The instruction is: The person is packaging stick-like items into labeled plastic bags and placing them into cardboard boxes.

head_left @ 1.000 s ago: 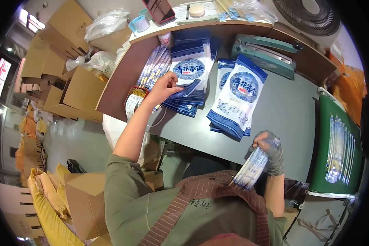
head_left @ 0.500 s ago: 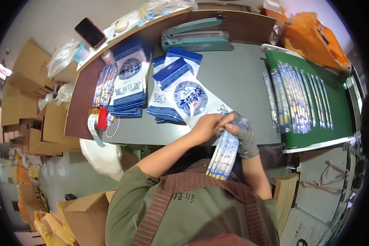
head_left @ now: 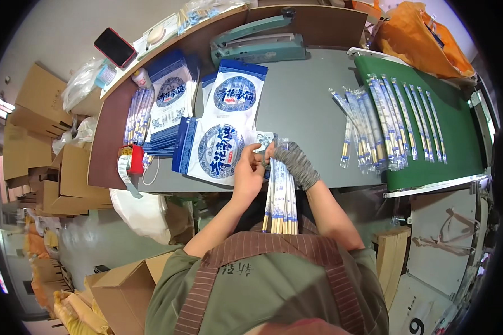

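Observation:
My left hand (head_left: 247,176) is closed at the right end of a white plastic bag (head_left: 218,153) with blue print, its fingertips pinching the edge. The bag lies sideways, its dark blue end to the left, over other flat bags. My right hand (head_left: 296,164), in a grey fingerless knitted glove, grips a bundle of chopsticks (head_left: 281,204) in clear and blue printed wrappers. The bundle hangs down toward my apron, its upper end between my two hands. Behind, another printed bag (head_left: 235,92) lies on the pile. My right fingertips are partly hidden.
Wrapped chopsticks (head_left: 394,123) lie in a row, partly on a green conveyor belt (head_left: 458,134) at the right. A teal sealer (head_left: 257,47) stands at the back. Left are a bag stack (head_left: 170,106), more chopsticks (head_left: 138,117) and a red tape dispenser (head_left: 133,159). Cardboard boxes (head_left: 75,173) stand beyond.
The bag has turned and moved left, its blue end now pointing left. Both hands and the chopstick bundle have shifted left. Some chopsticks by the belt now lie fanned out on the table.

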The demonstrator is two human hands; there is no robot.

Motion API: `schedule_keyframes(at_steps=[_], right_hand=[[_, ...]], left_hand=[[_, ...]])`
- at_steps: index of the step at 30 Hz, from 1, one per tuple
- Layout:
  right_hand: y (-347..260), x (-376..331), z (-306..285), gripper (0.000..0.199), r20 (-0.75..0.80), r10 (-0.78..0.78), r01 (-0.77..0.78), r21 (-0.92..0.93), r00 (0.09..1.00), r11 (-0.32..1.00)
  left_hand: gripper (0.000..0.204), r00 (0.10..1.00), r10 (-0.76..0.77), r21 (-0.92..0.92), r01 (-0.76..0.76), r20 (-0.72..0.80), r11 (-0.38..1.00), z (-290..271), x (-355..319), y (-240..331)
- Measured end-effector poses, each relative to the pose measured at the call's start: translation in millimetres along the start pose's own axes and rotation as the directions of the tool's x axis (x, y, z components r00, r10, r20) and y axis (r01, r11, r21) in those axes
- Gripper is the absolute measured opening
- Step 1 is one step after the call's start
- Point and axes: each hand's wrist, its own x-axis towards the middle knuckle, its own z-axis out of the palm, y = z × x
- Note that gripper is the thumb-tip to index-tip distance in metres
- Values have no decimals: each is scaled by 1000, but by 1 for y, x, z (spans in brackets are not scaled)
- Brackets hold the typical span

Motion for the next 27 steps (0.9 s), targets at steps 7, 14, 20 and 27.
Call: schedule_keyframes(at_steps=[7,14,20,27], right_hand=[[4,13,19,45,-66,29,-65,-646,997,760],[-7,-16,31,45,14,-177,88,-906,984,415],[16,-154,26,37,57,-149,159,-355,987,921],[52,-182,-3,43,-188,22,-126,-563,982,817]], left_hand=[[32,973,87,-63,-102,-212,993,-12,-22,10],[31,720,686,376,-610,-104,697,-19,-23,39],[36,378,723,199,-925,578,324,-41,-72,81],[48,788,514,405,-615,338,677,-32,-72,24]])
